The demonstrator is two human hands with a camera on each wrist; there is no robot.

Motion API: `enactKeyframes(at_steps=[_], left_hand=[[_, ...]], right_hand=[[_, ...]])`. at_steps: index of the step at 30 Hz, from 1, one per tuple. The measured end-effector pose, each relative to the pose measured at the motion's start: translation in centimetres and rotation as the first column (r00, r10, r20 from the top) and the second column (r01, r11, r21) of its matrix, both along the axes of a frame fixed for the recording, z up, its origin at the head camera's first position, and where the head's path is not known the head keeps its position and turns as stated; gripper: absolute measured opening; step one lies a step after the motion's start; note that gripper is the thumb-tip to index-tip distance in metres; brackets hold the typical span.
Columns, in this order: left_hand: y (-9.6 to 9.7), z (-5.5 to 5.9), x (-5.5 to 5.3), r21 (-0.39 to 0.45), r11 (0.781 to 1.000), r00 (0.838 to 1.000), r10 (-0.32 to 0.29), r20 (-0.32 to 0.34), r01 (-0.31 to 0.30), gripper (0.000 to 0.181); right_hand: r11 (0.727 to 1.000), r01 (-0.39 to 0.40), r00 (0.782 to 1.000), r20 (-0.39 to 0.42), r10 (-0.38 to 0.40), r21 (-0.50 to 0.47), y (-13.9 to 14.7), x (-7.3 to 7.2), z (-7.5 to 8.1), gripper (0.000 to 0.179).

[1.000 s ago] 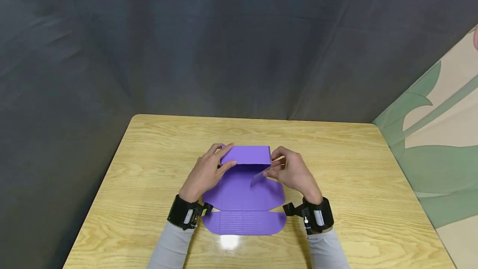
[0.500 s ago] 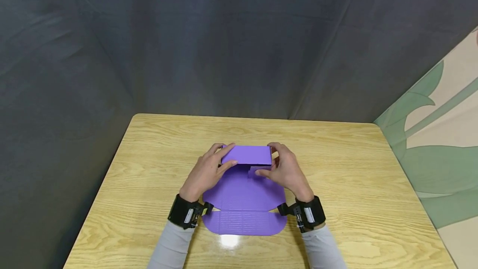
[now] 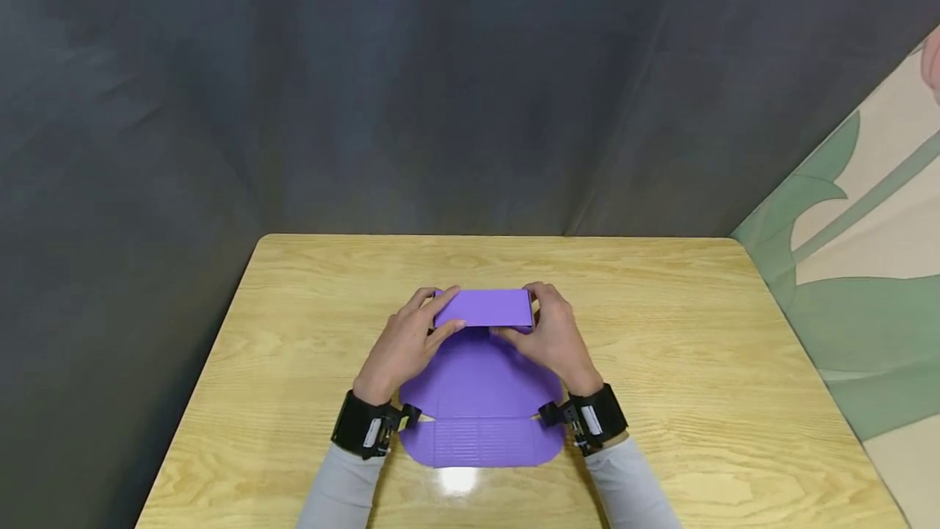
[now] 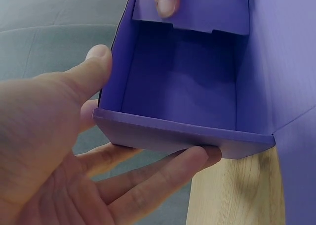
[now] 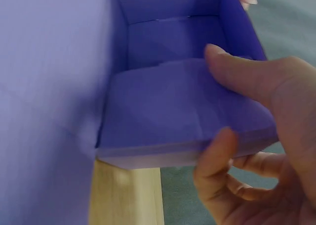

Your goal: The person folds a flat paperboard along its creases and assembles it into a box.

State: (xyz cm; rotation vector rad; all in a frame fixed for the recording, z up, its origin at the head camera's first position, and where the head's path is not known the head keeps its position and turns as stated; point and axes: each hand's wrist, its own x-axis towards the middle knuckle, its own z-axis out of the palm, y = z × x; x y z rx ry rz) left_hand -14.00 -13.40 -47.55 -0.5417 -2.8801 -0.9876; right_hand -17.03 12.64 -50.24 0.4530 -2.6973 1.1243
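Note:
A purple cardboard box [image 3: 483,308], partly folded up, stands on the table with its hollow facing me. Its lid panel [image 3: 485,386] lies flat toward me. My left hand [image 3: 402,347] holds the box's left end; in the left wrist view the thumb is at an edge and the fingers lie along the outside of the end wall [image 4: 173,136]. With my right hand [image 3: 556,341] I pinch the right end: in the right wrist view the thumb presses on the end flap [image 5: 158,106], which is folded partly into the hollow, while the fingers are outside.
The wood-grain table [image 3: 734,390] extends to both sides of the box. A dark curtain [image 3: 470,88] hangs behind it, and a green-and-cream patterned cloth [image 3: 866,308] is at the right. The lid's front flap [image 3: 485,442] lies near me.
My right hand has moved left and closed in on the box's right end. The end flap, slanting out toward me before, has swung into the hollow. The left hand keeps its hold.

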Motion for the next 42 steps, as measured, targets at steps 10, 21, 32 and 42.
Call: enactKeyframes(at_steps=[10,21,32,42], left_hand=[[-0.4,-0.5,0.2,-0.004,1.0,0.999,0.028,-0.015,-0.028,0.058],[-0.6,-0.6,0.0,0.003,0.999,0.999,0.032,-0.004,-0.032,0.059],[-0.3,-0.1,0.1,0.017,0.999,0.999,0.038,0.025,-0.038,0.058],[-0.2,-0.2,0.2,0.021,0.999,0.999,0.032,0.019,-0.033,0.058]], right_hand=[[0.996,0.081,0.991,-0.106,-0.077,0.032,-1.4,-0.2,-1.0,0.051],[0.988,0.134,0.988,-0.082,-0.127,0.083,-2.2,-0.3,-1.4,0.031],[0.982,0.156,0.986,-0.084,-0.147,0.11,-2.2,-0.2,-1.3,0.038],[0.981,0.161,0.984,-0.092,-0.152,0.106,-2.1,-0.1,-1.3,0.039]])
